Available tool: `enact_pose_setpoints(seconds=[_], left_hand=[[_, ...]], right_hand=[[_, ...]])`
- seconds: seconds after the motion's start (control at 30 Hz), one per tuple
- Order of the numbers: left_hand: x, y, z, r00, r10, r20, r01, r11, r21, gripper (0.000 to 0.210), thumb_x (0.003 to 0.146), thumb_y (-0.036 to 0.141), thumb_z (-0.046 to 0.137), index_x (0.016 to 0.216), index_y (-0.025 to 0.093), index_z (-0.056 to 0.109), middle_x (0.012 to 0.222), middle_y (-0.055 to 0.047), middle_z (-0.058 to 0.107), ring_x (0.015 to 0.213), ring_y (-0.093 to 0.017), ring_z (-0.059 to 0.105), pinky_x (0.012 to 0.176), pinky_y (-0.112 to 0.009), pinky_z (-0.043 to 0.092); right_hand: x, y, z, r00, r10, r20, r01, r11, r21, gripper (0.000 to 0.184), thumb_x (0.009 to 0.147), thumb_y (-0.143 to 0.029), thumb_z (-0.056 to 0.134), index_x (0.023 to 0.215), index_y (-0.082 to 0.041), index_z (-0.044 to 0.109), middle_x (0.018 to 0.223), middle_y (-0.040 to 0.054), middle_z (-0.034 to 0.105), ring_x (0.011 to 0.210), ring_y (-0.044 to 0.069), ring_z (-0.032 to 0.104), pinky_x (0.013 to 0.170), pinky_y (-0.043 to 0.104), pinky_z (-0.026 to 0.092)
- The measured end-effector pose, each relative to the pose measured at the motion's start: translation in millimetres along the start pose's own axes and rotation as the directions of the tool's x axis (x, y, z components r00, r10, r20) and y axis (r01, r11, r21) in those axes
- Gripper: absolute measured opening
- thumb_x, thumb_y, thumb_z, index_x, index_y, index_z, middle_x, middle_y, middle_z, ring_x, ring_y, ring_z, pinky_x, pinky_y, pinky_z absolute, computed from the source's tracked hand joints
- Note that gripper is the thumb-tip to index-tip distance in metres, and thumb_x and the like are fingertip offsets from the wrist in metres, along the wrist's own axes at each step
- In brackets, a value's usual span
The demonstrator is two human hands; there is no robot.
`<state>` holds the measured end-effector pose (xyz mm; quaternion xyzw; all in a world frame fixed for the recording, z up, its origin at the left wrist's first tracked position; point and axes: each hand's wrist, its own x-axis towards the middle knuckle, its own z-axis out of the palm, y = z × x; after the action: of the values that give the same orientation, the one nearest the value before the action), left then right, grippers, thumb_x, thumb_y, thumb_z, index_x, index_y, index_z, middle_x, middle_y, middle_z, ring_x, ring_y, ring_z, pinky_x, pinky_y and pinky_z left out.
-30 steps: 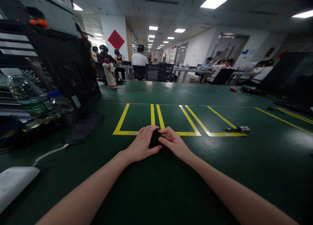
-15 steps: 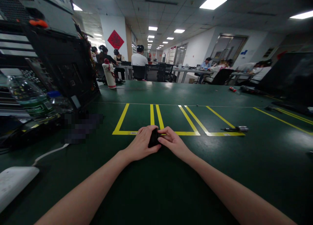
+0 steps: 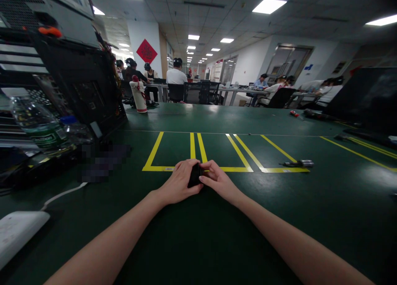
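Observation:
A small black object (image 3: 194, 176) is between my hands, low over the green table or resting on it; its kind cannot be made out. My left hand (image 3: 182, 180) is wrapped round its left side, thumb along the near edge. From the right, my right hand (image 3: 218, 181) pinches at its right side with thumb and fingers. Much of the object is hidden by my fingers. Just beyond my hands, yellow tape strips (image 3: 231, 169) mark out frames on the table. Right of them lies a screwdriver-like tool (image 3: 299, 164) with a thin dark shaft and a metallic end.
At left stand an opened computer case (image 3: 83, 90) and a clear plastic bottle (image 3: 37, 119). A white power strip (image 3: 21, 231) with a cable lies at near left. A cream cylindrical container (image 3: 139, 95) stands further back. Several people sit at desks beyond the green table (image 3: 198, 235).
Both hands stay on the black object in almost the same place. The right fingers have shifted very slightly; the view has drifted a little.

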<state>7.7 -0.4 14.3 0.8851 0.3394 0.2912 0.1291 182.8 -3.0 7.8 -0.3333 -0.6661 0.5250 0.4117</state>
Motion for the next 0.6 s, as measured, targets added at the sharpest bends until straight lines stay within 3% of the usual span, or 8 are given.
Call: enact_pose_setpoints(seconds=[0.23, 0.43, 0.6], left_hand=[[1.0, -0.6, 2.0, 1.000, 0.000, -0.010, 0.000, 1.000, 0.024, 0.056, 0.073, 0.028, 0.055, 0.120, 0.021, 0.026, 0.115, -0.009, 0.042, 0.110, -0.024, 0.040, 0.096, -0.044, 0.028], [1.3, -0.8, 1.5, 1.000, 0.002, -0.003, -0.002, 1.000, 0.014, 0.053, 0.075, 0.027, 0.054, 0.120, 0.020, 0.027, 0.113, -0.008, 0.043, 0.108, -0.023, 0.041, 0.097, -0.043, 0.028], [1.0, -0.4, 1.0, 1.000, 0.002, -0.008, -0.002, 1.000, 0.013, 0.052, 0.075, 0.028, 0.054, 0.119, 0.019, 0.028, 0.113, -0.008, 0.042, 0.108, -0.022, 0.041, 0.097, -0.041, 0.028]], right_hand=[[2.8, 6.3, 1.4, 0.999, -0.021, -0.026, 0.022, 0.999, 0.033, 0.020, 0.074, -0.023, 0.056, 0.092, -0.023, 0.047, 0.092, -0.0006, 0.051, 0.090, 0.013, 0.054, 0.080, 0.030, 0.045], [2.0, 3.2, -0.6, 1.000, -0.002, -0.019, 0.001, 0.999, -0.034, 0.033, 0.076, -0.023, 0.053, 0.108, -0.023, 0.045, 0.110, 0.0032, 0.049, 0.104, 0.016, 0.049, 0.094, 0.036, 0.038], [0.0, 0.6, 0.2, 1.000, -0.008, 0.026, 0.007, 0.999, 0.032, 0.026, 0.074, -0.021, 0.055, 0.099, -0.023, 0.046, 0.099, 0.0013, 0.052, 0.096, 0.015, 0.054, 0.086, 0.034, 0.044]])
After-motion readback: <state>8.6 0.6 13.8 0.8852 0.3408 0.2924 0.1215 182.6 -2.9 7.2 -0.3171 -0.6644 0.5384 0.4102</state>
